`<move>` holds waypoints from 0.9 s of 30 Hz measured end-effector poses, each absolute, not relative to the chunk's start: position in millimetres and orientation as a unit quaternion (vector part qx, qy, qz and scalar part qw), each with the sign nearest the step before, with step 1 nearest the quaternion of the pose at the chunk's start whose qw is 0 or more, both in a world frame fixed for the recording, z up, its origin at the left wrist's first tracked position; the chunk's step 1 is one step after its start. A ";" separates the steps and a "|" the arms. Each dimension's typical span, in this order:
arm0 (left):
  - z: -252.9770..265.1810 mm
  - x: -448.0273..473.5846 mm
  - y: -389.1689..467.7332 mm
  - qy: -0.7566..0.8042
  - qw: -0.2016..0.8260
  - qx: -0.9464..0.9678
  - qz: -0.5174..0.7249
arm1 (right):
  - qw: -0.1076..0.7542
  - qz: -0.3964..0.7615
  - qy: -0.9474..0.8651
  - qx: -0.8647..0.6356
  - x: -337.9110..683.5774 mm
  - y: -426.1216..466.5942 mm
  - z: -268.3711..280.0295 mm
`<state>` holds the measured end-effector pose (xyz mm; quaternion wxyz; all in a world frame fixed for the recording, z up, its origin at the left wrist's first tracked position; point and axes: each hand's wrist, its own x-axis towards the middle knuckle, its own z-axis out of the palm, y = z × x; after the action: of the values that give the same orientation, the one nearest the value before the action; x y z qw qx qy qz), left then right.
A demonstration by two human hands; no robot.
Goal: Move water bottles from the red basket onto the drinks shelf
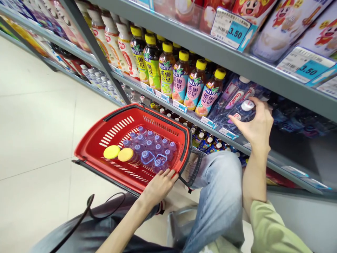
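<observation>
A red shopping basket (91, 146) with black trim tilts above my lap, and the fingers of my left hand (160, 184) curl over its near rim. Inside it are several small clear bottles with purple-blue caps (150, 144) and two containers with yellow lids (125, 154). On the shelf to the right, my right hand (256, 124) reaches in beside a clear bottle with a white cap (246, 106). The thumb and forefinger are spread in a C on either side of it. Similar clear bottles with red and white labels (233, 100) lean behind it.
Iced tea bottles with yellow caps (186, 79) stand left of the clear bottles. The grey edge of the upper shelf (184, 42) hangs over them. More small bottles (207, 142) fill the shelf below. My jeans-covered knee (221, 175) is close under the shelf edge.
</observation>
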<state>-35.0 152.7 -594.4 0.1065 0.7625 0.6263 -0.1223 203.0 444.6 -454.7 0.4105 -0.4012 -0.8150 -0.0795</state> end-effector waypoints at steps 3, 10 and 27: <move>-594.1 -35.0 152.9 0.628 0.104 0.761 -0.121 | 0.400 -0.092 -0.807 -0.425 202.5 445.4 -457.9; -596.2 -35.2 153.7 0.627 0.092 0.764 -0.126 | 0.424 -0.093 -0.789 -0.435 200.0 438.1 -450.7; -600.8 -39.6 157.4 0.629 0.105 0.764 -0.094 | 0.514 0.176 -0.663 -0.515 239.7 467.0 -491.3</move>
<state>-39.6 157.4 -600.8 0.1049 0.7642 0.6295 -0.0937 239.7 467.0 -491.3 0.5142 -0.5146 -0.6632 0.1762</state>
